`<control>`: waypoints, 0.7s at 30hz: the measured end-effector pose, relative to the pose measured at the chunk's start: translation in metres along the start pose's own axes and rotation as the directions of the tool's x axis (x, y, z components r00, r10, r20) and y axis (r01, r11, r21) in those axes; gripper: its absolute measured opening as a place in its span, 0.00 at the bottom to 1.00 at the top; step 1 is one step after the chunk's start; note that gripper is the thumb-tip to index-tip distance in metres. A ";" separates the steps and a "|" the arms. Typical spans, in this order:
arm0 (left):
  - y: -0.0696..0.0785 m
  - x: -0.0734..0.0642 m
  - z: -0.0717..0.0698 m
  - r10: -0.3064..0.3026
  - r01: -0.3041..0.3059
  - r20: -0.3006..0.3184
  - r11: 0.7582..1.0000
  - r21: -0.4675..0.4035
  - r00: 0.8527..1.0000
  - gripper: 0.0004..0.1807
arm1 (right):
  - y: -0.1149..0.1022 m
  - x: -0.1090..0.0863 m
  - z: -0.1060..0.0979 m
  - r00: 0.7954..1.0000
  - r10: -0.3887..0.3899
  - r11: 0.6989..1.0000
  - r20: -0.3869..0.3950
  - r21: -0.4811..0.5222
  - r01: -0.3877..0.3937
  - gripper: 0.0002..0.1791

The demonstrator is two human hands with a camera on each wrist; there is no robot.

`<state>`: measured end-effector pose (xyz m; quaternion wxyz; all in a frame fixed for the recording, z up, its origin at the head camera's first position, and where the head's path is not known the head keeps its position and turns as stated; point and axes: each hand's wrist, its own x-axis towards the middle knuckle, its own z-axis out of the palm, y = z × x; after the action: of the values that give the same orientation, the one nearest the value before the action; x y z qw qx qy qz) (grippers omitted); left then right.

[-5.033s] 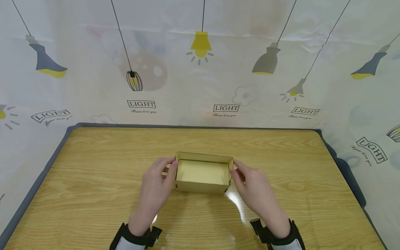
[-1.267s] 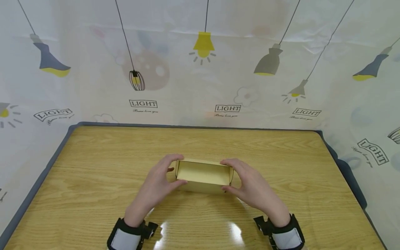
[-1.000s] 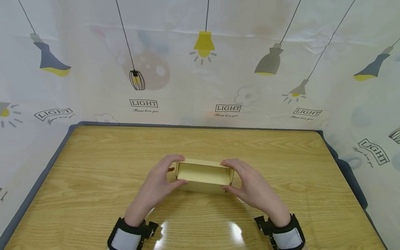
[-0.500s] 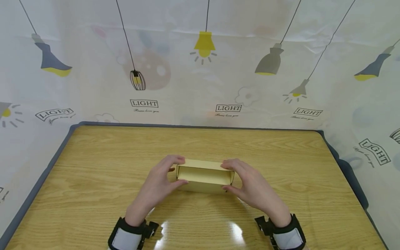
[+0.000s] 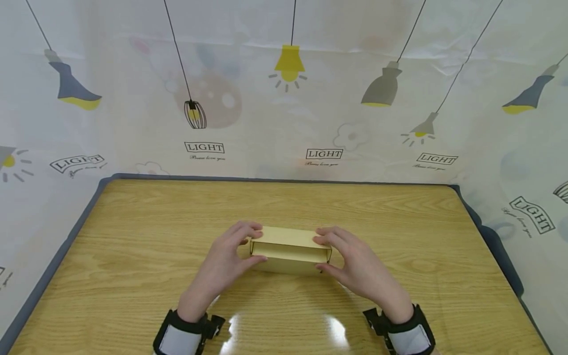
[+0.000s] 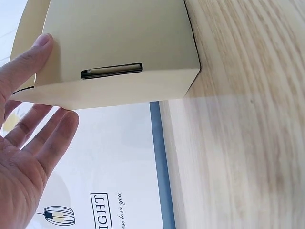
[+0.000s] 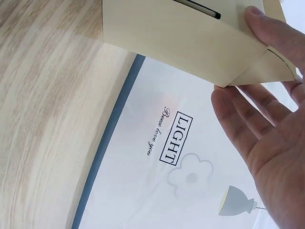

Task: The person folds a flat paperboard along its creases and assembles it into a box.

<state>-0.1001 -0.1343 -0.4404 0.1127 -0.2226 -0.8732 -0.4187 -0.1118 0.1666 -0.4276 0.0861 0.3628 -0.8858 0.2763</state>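
Observation:
A small tan cardboard box (image 5: pixel 286 266) sits on the table, its long side facing me. Its flap (image 5: pixel 288 235) leans forward from the back, leaving a narrow opening along the front. My left hand (image 5: pixel 227 254) holds the left end, thumb on the front wall's top edge and fingers at the flap. My right hand (image 5: pixel 352 255) grips the right end in the same way. In the left wrist view, a dark-edged slot (image 6: pixel 112 70) shows low on the box near its corner. The right wrist view shows a side flap (image 7: pixel 264 69) beside the fingers.
The wood-grain table (image 5: pixel 177 207) has a grey-blue edge (image 5: pixel 284 180). Behind and beside it hangs a pale sheet (image 5: pixel 248 98) printed with lamps and lettering. Black straps sit on both wrists.
From the box's two ends, my hands have shifted to thumbs in front and fingers at the back. The flap has tipped steadily forward, narrowing the opening. The box stays nearly in place.

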 end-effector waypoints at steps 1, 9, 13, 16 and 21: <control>0.000 0.000 0.000 0.003 -0.003 0.000 1.000 0.004 1.000 0.26 | 0.000 0.000 0.000 1.000 -0.004 1.000 -0.003 -0.002 0.004 0.29; -0.002 -0.001 0.000 0.048 -0.048 -0.002 0.999 0.024 0.999 0.24 | 0.000 -0.002 0.001 1.000 -0.024 0.999 -0.010 -0.024 0.024 0.27; -0.005 -0.001 0.000 0.075 -0.075 -0.008 0.997 0.032 0.997 0.22 | 0.000 -0.003 0.002 1.000 -0.029 0.999 -0.010 -0.030 0.028 0.27; -0.006 -0.002 0.001 0.098 -0.097 -0.010 0.994 0.040 0.995 0.21 | 0.000 -0.004 0.002 0.999 -0.036 0.999 -0.012 -0.038 0.035 0.26; -0.009 -0.003 0.000 0.141 -0.140 -0.019 0.988 0.063 0.990 0.20 | 0.002 -0.004 0.004 0.998 -0.067 0.997 -0.022 -0.046 0.066 0.25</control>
<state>-0.1019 -0.1399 -0.4478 0.1591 -0.2751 -0.8664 -0.3851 -0.1100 0.1680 -0.4333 0.1137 0.3869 -0.8782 0.2573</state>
